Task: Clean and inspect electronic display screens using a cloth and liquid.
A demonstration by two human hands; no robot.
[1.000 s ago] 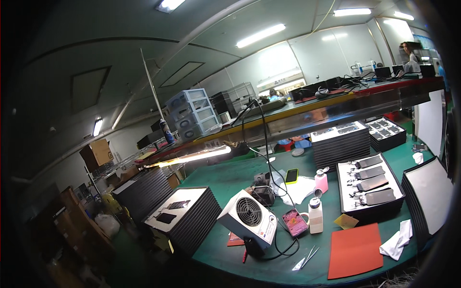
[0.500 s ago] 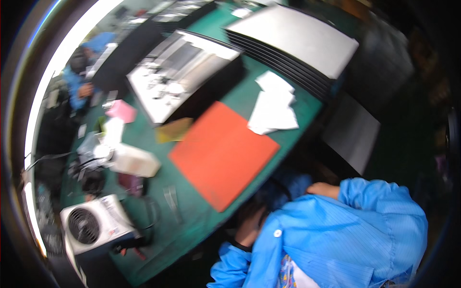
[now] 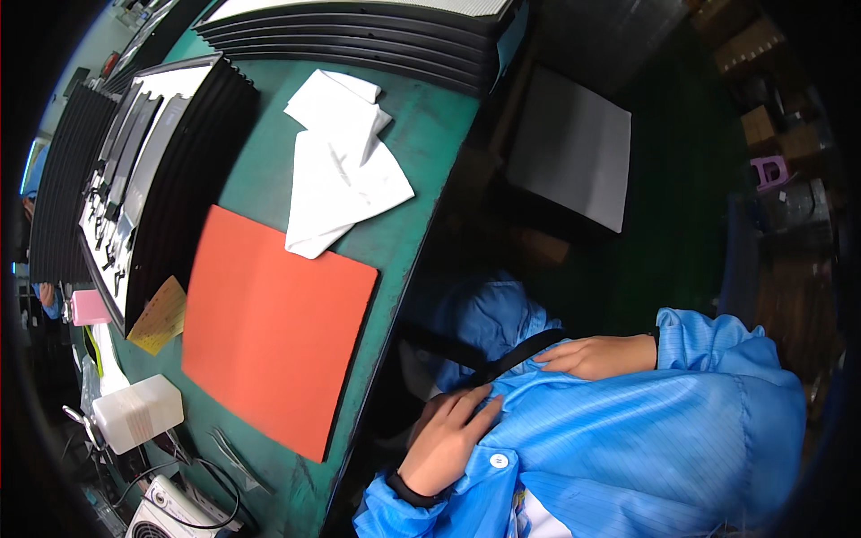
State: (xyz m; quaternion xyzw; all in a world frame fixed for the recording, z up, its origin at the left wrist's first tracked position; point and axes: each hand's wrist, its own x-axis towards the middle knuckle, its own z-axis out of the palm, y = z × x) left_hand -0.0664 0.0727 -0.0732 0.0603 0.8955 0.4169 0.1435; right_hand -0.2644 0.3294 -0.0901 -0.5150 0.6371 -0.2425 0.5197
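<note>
Both my hands rest low over my lap, against my blue smock (image 3: 628, 430). My left hand (image 3: 448, 439) lies at the smock's front edge, its fingers apart and nothing seen in them; the thumb side is partly hidden. My right hand (image 3: 596, 355) lies flat on the cloth with fingers stretched out. Between their fingertips runs a black strap (image 3: 525, 354), close to both; whether either touches it I cannot tell. Left of me, on the green table (image 3: 256, 170), are an orange mat (image 3: 278, 327) and a crumpled white cloth (image 3: 350, 175) overlapping its far edge.
Stacked black trays (image 3: 359, 38) stand at the far end. Another tray stack (image 3: 148, 161) holds dark parts. A yellow paper (image 3: 160, 316), white pump bottle (image 3: 139, 414), tweezers (image 3: 235, 462) and a fan unit (image 3: 170, 511) lie nearby. A grey-topped box (image 3: 569, 143) stands beyond the table edge.
My view has swung to the right, so the table things sit further left. My left hand has come up onto the smock, and more of my right hand shows.
</note>
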